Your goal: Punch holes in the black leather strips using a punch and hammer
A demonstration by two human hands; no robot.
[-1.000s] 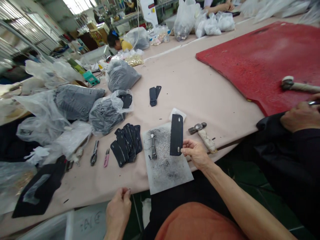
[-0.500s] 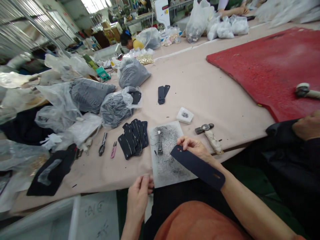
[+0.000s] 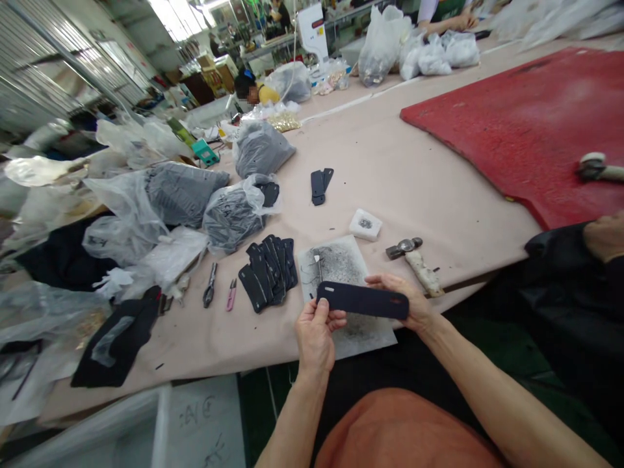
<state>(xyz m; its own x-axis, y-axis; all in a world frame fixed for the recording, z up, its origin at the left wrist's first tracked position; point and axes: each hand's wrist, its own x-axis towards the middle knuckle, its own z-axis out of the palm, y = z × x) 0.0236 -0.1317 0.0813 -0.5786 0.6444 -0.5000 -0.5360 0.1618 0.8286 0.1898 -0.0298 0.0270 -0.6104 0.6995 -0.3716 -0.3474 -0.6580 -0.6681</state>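
A dark strip with rounded ends and a slot near each end is held level above the white cutting board. My left hand pinches its left end, thumb on top. At the other end my right hand grips it, with fingers partly behind the strip. A metal punch lies on the board, partly hidden by the strip. Left of the board is a fanned pile of similar dark strips. The ball-peen hammer rests to the right, its handle wrapped in something pale.
A white block with a dark smudge sits behind the board. Pink thread snips and a dark metal tool lie left of the pile. Farther back are more strips, stuffed plastic bags and a red sheet. Another person's hand is at right.
My left hand has risen from the table edge and taken the strip's left end. The strip has turned from slanting to nearly level, and my right hand now holds its right end.
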